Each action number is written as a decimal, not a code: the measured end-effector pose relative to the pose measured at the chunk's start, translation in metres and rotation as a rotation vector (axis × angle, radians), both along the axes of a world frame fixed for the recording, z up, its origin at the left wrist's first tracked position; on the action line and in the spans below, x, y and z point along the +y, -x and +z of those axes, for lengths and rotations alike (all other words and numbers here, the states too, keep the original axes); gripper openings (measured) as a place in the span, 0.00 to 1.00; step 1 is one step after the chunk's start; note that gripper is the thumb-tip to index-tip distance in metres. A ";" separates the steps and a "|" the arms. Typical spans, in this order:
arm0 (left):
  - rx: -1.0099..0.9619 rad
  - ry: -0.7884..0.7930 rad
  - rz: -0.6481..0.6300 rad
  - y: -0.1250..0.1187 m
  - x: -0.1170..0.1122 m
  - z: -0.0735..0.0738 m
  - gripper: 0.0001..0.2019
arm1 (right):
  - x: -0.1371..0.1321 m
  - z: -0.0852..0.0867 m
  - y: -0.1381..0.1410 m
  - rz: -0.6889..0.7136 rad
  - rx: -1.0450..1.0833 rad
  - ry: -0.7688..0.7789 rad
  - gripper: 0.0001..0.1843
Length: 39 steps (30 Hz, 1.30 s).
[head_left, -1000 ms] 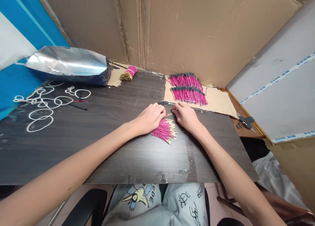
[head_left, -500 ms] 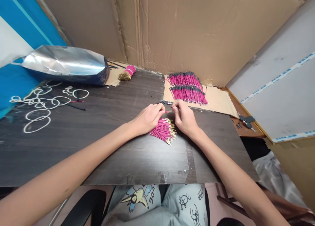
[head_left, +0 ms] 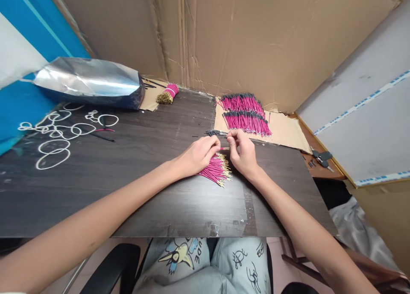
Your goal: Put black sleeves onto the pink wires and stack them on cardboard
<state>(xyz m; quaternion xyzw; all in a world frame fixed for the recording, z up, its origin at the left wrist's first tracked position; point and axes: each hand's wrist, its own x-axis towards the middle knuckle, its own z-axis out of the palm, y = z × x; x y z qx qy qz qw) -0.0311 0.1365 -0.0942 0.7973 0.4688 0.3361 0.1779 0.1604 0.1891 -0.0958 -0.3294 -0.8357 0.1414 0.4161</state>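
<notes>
one pink wire (head_left: 224,148) pinched in left hand (head_left: 204,154) | one black piece (head_left: 225,136) pinched in right hand (head_left: 242,152) | fingers curled

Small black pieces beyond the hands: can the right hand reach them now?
Likely yes: the small black pieces lie just left of the right hand, with the left hand on their near side and nothing visible between.

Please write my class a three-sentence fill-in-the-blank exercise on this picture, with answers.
1. Of the left hand and right hand, the ____ is nearer the bag.
2. Pink wires on the cardboard form ____ rows.
3. Gold tips on the loose wires point toward the picture's ____ side.
Answers: left; two; right.
</notes>
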 end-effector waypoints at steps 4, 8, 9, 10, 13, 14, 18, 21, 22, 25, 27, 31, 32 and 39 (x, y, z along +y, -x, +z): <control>-0.023 0.022 0.002 -0.007 -0.006 0.003 0.09 | -0.001 -0.002 0.003 -0.007 -0.007 -0.045 0.07; -0.082 0.067 0.017 -0.009 -0.008 0.006 0.08 | -0.001 -0.001 0.003 -0.016 -0.038 -0.050 0.06; -0.101 0.077 0.014 -0.009 -0.007 0.007 0.08 | -0.001 -0.001 0.003 -0.013 -0.051 -0.050 0.06; -0.119 0.084 0.011 -0.009 -0.007 0.006 0.07 | -0.002 -0.001 0.003 -0.006 -0.063 -0.051 0.06; -0.158 0.091 0.000 -0.008 -0.005 0.005 0.06 | -0.004 0.000 0.004 0.024 -0.077 -0.055 0.06; -0.163 0.089 0.001 -0.008 -0.005 0.005 0.05 | -0.004 0.001 0.004 0.032 -0.072 -0.049 0.06; -0.166 0.077 0.047 -0.006 -0.002 0.006 0.06 | -0.002 0.000 0.003 0.061 -0.019 0.003 0.06; -0.165 0.082 0.123 -0.003 0.000 0.007 0.07 | 0.000 -0.001 0.002 0.127 0.026 0.039 0.06; -0.165 0.084 0.150 -0.001 0.001 0.008 0.07 | 0.001 -0.002 0.002 0.149 0.038 0.050 0.06; -0.166 0.098 0.216 0.002 0.002 0.009 0.07 | 0.001 -0.002 0.002 0.176 0.066 0.088 0.06; -0.173 0.106 0.234 0.003 0.003 0.010 0.07 | 0.001 -0.002 0.002 0.173 0.078 0.114 0.06; -0.195 0.097 0.226 0.003 0.002 0.012 0.07 | 0.000 -0.002 0.001 0.161 0.094 0.132 0.06; -0.197 0.095 0.225 0.003 0.002 0.013 0.07 | 0.000 -0.002 0.001 0.158 0.098 0.134 0.07; -0.185 0.097 0.210 0.002 0.002 0.014 0.07 | 0.000 -0.002 0.000 0.169 0.106 0.133 0.06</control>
